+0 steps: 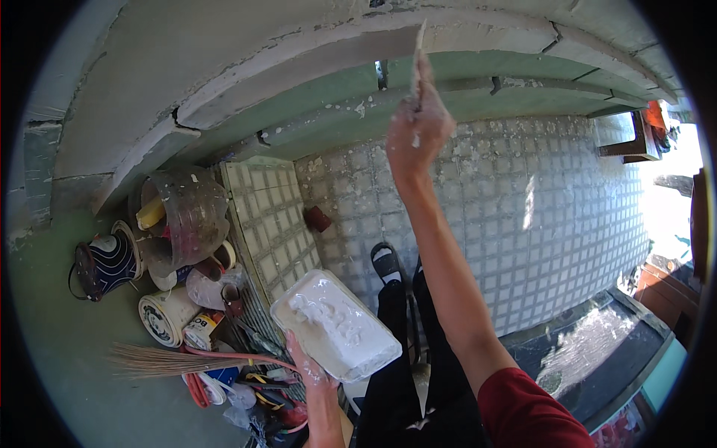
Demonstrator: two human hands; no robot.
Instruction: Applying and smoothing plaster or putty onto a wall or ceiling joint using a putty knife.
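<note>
My right hand (422,134) is raised and closed round a putty knife (421,45). Seen nearly edge-on, its thin pale blade points up at the grey plaster band (328,63) along the wall; I cannot tell whether it touches. White smears mark the fingers. Lower down, my left hand (310,369) grips the near left side of a rectangular white tub (387,357). Wet white putty (336,310) lies in the tub, piled in lumps toward the middle and thinner at the left. The tub is held in front of my black trousers.
At left stand a clear plastic bucket (196,213), a dark patterned pail (112,265), a white paint tub (166,317) and a straw broom (160,361). A small brown-red block (317,219) lies on the tiled floor (485,201). A dark-topped table (597,351) is at lower right.
</note>
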